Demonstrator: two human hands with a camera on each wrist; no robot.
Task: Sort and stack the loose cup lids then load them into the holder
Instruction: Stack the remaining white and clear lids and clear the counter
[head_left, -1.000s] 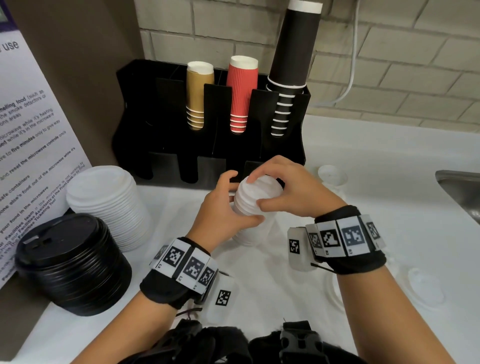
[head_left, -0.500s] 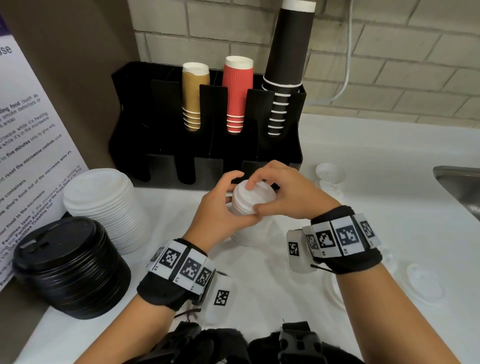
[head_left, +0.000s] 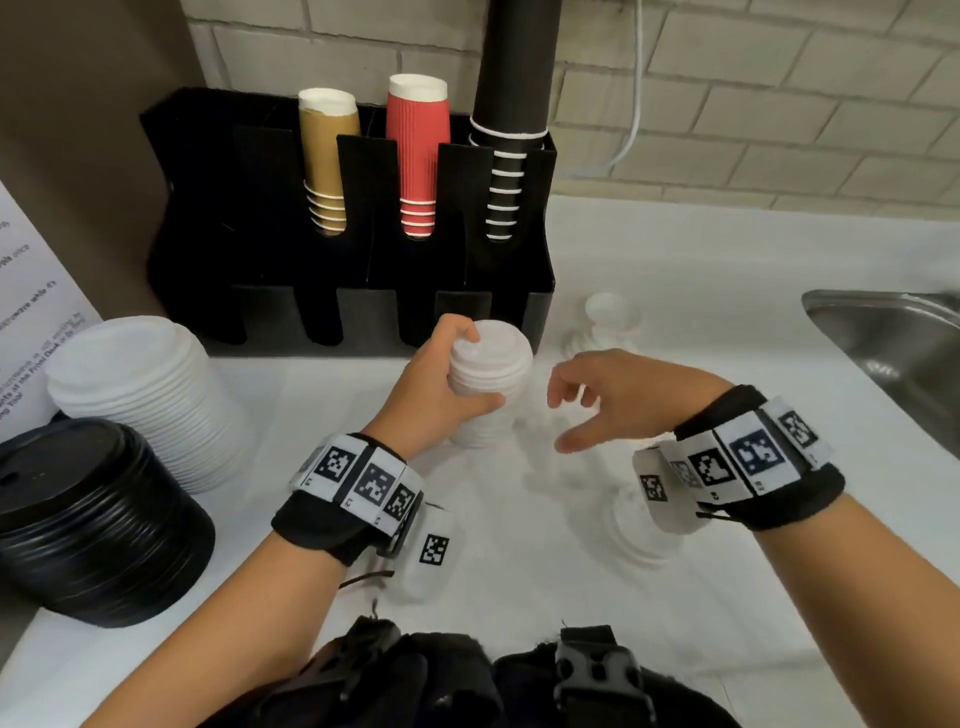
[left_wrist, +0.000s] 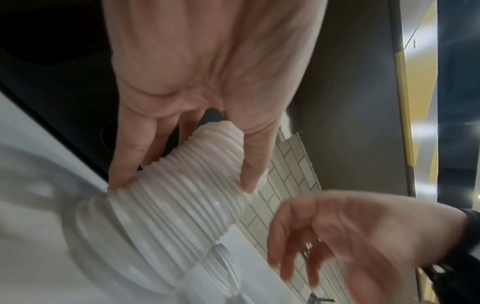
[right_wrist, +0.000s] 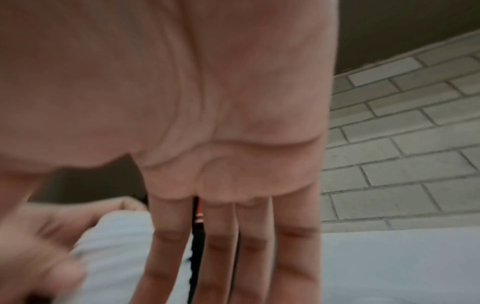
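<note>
Left hand (head_left: 431, 389) grasps a stack of small white lids (head_left: 491, 364), thumb and fingers around its ribbed side, just in front of the black holder (head_left: 540, 312). Right hand (head_left: 618, 395), released and holding nothing, hovers beside the stack with loosely curled fingers. The stack's base blurs into the white tabletop (head_left: 675, 270); right wrist view is smeared.
</note>
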